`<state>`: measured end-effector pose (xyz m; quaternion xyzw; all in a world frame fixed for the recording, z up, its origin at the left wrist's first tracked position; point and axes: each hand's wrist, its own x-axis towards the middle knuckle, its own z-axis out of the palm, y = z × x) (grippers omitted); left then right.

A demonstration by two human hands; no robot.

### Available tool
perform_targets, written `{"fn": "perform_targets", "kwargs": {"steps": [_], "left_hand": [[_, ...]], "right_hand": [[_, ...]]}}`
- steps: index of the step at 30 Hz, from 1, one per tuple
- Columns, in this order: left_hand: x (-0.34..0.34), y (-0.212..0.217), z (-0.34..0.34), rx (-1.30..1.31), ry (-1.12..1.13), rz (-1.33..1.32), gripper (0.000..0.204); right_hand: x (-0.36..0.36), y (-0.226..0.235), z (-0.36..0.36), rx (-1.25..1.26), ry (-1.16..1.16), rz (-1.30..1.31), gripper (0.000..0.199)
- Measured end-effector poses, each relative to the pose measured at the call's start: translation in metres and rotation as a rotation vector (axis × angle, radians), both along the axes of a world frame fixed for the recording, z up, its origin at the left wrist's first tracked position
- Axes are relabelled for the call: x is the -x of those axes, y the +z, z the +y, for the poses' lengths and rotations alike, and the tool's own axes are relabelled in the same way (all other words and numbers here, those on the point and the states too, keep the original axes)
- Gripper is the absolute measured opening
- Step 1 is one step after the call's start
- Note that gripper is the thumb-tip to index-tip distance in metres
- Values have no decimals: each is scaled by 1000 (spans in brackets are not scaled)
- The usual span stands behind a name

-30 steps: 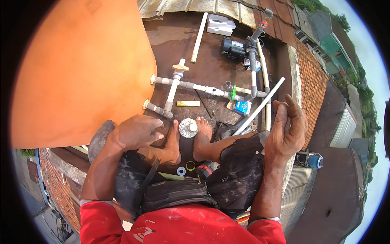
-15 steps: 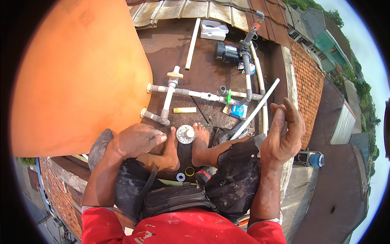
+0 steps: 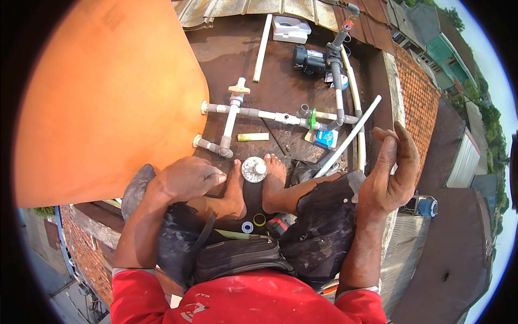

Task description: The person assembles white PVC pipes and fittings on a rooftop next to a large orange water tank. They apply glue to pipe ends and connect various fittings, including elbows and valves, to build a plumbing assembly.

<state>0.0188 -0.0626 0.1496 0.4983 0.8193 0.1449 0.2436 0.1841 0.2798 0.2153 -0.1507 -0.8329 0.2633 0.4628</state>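
Observation:
My left hand (image 3: 190, 180) is closed above my left knee, palm down, with the thumb laid along the curled fingers. Anything inside it is hidden. Over my right knee, my right hand (image 3: 389, 175) is raised with its fingers bent upward and the thumb apart; nothing shows in it. Between my bare feet stands a round can (image 3: 254, 169) with a stained whitish top and a pale cap. Nearer to me lie a white tape roll (image 3: 247, 227), a yellow ring-shaped roll (image 3: 259, 220) and a red-and-grey tool (image 3: 279, 224), partly hidden by my shorts.
A large orange tank (image 3: 113, 108) fills the left, joined to white-and-grey pipes (image 3: 229, 127) with a yellow-handled valve (image 3: 239, 86) and a green-handled valve (image 3: 312, 119). Farther off are a black pump (image 3: 310, 59) and white foam (image 3: 291, 29). A loose pipe (image 3: 350, 135) leans at right, beside the roof edge.
The whole view has shifted slightly, so the scene sits a little farther right and higher. Both hands keep nearly the same pose; the right fingers are spread slightly more.

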Motion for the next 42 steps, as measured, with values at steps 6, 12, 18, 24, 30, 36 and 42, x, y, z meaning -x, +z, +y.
{"fn": "perform_targets", "kwargs": {"steps": [6, 12, 18, 24, 30, 36, 42], "left_hand": [[10, -6, -3, 5, 113, -85, 32], [9, 6, 14, 292, 298, -209, 33], [10, -36, -23, 327, 391, -298, 32], [5, -37, -11, 389, 439, -382, 29], [4, -32, -11, 363, 549, -384, 30], [4, -30, -5, 431, 511, -360, 35], [28, -82, -79, 169, 480, -472, 48]], "right_hand": [[-3, 16, 4, 361, 60, 250, 24], [-80, -25, 90, 284, -295, 128, 16], [-173, -156, 139, 610, -549, -709, 21], [-240, -274, 114, 581, -418, -1102, 35], [-220, -335, 69, 596, -287, -1070, 62], [-180, -368, 73, 448, -485, -1124, 55], [-193, -373, 82, 340, -496, -1176, 46]]}}
